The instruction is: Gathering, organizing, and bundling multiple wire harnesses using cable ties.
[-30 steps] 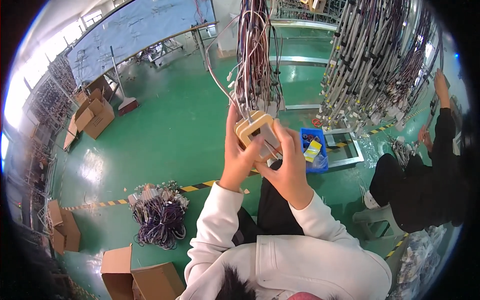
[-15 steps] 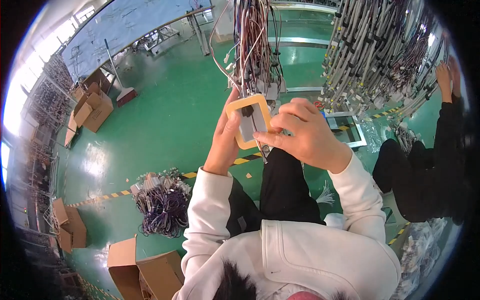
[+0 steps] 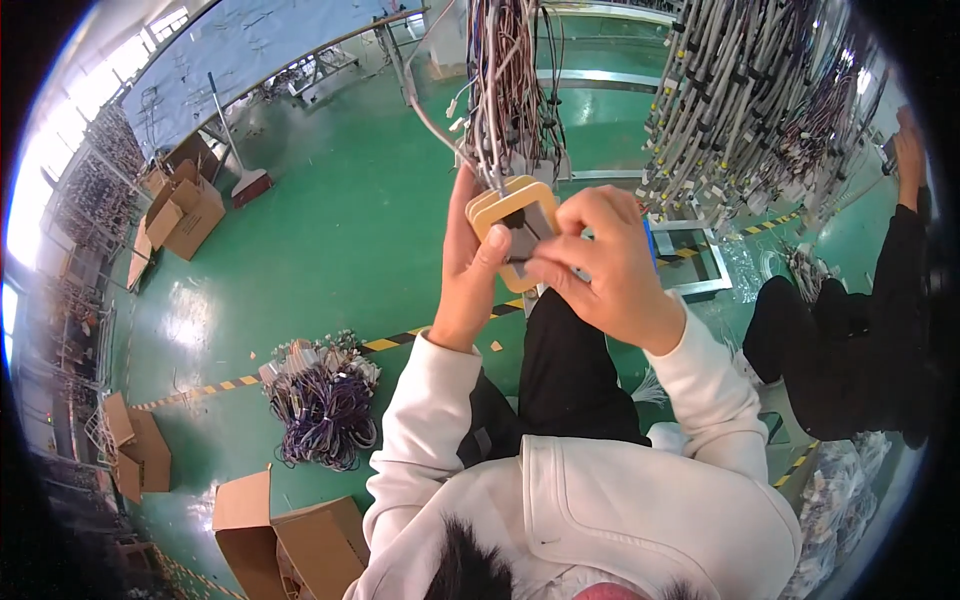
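Note:
My left hand (image 3: 466, 290) is closed round the side of a small stack of rounded rectangular yellow-bordered frames (image 3: 543, 192), its thumb over the near edge. Inside the top frame is a grey area with a black piece (image 3: 514, 218) lying on it. A grey cable (image 3: 432, 122) runs down to the frames' upper edge. My right hand (image 3: 612, 265) is at the right side, thumb and forefinger pinched over the frame's opening. What lies between those fingertips is too small and blurred to make out. Right behind the frames hangs a bundle of brown and grey wires (image 3: 515, 90).
Thick grey cable harnesses (image 3: 720, 110) hang at the upper right, near another person's dark sleeve (image 3: 890, 250). A coiled wire pile (image 3: 325, 410) lies on the green floor to the left. Cardboard boxes (image 3: 190, 218), a broom (image 3: 250, 185) and a blue-topped table (image 3: 260, 50) stand farther left.
Both hands have turned and shifted the frames slightly, so the stacked edges now show. The right fingers have drawn together over the opening. The other person's hand has moved.

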### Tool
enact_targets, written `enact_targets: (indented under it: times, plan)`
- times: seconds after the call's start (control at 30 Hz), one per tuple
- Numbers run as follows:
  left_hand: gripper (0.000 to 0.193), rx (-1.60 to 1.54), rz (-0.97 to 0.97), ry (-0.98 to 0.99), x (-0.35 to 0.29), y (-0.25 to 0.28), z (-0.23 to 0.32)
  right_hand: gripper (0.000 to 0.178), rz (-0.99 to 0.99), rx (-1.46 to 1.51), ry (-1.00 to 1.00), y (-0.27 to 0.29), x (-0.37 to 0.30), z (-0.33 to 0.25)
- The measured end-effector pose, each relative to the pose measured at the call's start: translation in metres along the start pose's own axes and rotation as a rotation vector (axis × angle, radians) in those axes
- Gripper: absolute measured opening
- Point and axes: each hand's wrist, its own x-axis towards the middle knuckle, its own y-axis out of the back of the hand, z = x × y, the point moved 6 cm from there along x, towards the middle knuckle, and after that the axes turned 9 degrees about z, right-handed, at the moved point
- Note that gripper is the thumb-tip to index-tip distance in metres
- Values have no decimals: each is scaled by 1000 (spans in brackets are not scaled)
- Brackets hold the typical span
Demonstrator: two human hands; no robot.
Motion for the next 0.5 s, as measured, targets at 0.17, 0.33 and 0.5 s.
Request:
enact_targets:
  times: [0.17, 0.33, 0.5]
  plan:
    - [81, 29, 101, -177, -12, -12, 2, 12, 116, -280, -217, -6, -5, -2]
    - [76, 119, 163, -198, -10, -4, 3, 8, 96, -401, -94, -11, -3, -22]
    - [68, 62, 187, -155, -17, 11, -11, 15, 189, -312, -122, -21, -25, -17]
